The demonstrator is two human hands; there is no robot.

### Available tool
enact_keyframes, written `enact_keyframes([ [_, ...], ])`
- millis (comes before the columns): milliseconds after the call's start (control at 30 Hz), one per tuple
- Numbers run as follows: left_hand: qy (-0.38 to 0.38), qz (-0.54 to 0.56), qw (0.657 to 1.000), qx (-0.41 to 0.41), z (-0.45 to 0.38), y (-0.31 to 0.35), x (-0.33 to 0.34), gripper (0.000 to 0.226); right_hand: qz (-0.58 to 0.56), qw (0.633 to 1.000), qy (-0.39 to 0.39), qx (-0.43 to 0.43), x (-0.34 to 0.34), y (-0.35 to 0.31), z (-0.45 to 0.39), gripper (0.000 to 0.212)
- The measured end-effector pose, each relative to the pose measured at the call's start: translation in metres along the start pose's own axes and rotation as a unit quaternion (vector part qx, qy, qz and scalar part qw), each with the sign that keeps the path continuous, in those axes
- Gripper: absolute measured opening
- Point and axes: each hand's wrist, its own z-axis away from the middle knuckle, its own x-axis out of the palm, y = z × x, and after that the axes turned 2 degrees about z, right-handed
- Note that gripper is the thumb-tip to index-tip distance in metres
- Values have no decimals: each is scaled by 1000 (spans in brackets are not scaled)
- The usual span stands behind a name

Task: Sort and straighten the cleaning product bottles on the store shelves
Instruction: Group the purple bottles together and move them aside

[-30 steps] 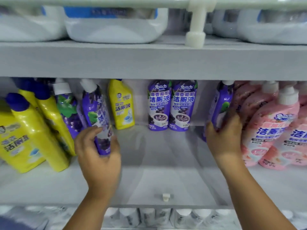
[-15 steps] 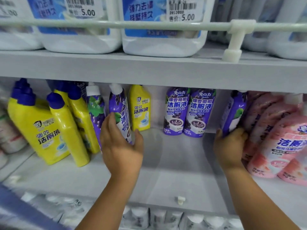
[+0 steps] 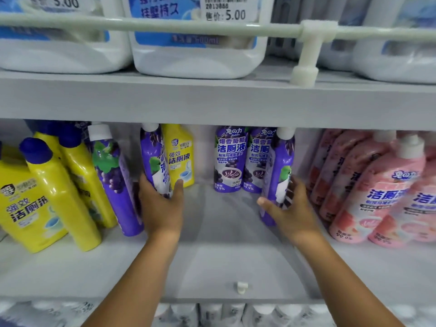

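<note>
Pulled leftward since before, the right hand (image 3: 291,208) grips a purple bottle (image 3: 279,171); left hand (image 3: 161,206) grips another "洁厕液" bottle (image 3: 154,159).

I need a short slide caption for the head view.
Left hand and right hand each grip a purple bottle on the middle shelf.

Both bare forearms reach forward and up from the bottom edge, well apart from each other. The left hand (image 3: 162,206) curls its grip round the lower part of a purple bottle (image 3: 154,159), thumb out to the right side. The right hand (image 3: 289,210) wraps another purple bottle (image 3: 279,168) near its base, thumb pointing left, fingers behind.
</note>
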Motion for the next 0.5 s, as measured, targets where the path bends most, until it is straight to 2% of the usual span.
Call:
enact_keyframes([
  [100,-13,-28,999,-11,-9,-12,-4,46,-119,988,-99,0,-11,-1,-9,77],
  [200,-80,-3,996,-33,-6,-11,-10,41,-129,986,-109,4,-16,5,-16,71],
  [267,-131,7,991,-36,3,-7,-9,34,-96,993,-75,12,-9,7,-15,75],
  [333,-190,41,980,-52,11,-7,-3,36,24,999,27,-38,4,6,-12,88],
  [400,-251,82,962,-73,16,-5,4,46,113,980,129,-99,16,2,-8,101],
  [433,-279,90,953,-74,16,-6,9,50,126,974,147,-120,19,0,-6,105],
  [500,-334,104,934,-79,16,-5,18,50,92,983,113,-111,20,3,-6,107],
])
